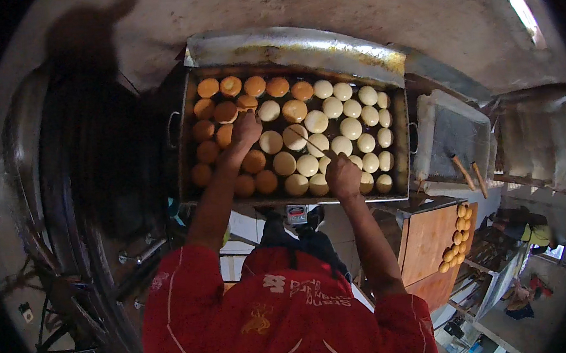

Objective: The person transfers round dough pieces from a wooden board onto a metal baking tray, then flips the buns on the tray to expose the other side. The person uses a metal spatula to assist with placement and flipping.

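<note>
A large rectangular metal frying pan (182,164) of dark oil lies in front of me, full of round doughnuts in rows. Those on the left, such as a browned doughnut (208,88), are golden; a pale doughnut (350,128) is one of several on the right. Closed fingers on my right hand (344,177) grip a thin stick (312,144), whose tip reaches a pale doughnut in the middle. My left hand (248,129) is closed over the pan, just below a browned doughnut (247,103); what it holds, if anything, cannot be made out.
A metal splash sheet (294,48) rises behind the pan. On its right stands a tray with a mesh bottom (454,138), with two wooden sticks (470,175) at its near edge. Further right, several golden doughnuts (459,237) lie on a wooden board (426,248).
</note>
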Tool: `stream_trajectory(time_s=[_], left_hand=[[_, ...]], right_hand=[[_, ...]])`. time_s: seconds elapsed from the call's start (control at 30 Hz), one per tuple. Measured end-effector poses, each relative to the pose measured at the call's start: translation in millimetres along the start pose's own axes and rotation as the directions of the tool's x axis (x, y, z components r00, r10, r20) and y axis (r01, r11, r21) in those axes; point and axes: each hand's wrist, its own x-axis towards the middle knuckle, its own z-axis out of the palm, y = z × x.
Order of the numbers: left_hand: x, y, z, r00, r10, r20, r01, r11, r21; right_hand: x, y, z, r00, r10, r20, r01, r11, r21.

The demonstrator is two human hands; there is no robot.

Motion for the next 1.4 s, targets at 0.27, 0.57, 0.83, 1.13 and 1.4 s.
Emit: stream_trajectory(time_s=[0.27, 0.57, 0.83, 1.13, 1.4], left_hand=[[-113.9, -8.1, -34.5, 0.941, 0.305, -0.144, -0.302, 0.952, 0.043], [-117.2, 1.9, -9.4, 0.997, 0.041, 0.062, -0.032, 0.990, -0.138], [-129.6, 70.5, -42.0, 0.999, 0.022, 0.038, -0.024, 0.997, 0.068], [-96.9, 62.3, 12.3, 0.977, 0.005, 0.215, -0.008, 1.000, 0.016], [-200.1, 76.4, -43.4, 0.996, 0.076, 0.041, -0.075, 0.997, -0.007]], right_hand=[[-79.1, 23.7, -70.8, 0.995, 0.018, 0.100, -0.018, 1.000, -0.004], [-82.5, 42.7, -24.2, 0.988, 0.014, 0.152, -0.004, 0.998, -0.069], [-119.9, 70.3, -84.0, 0.991, 0.071, 0.116, -0.079, 0.995, 0.060], [-96.3, 77.8, -59.9, 0.991, 0.027, 0.128, -0.025, 1.000, -0.017], [-141.4, 96.0, -98.0, 0.980, -0.084, 0.181, 0.089, 0.996, -0.020]])
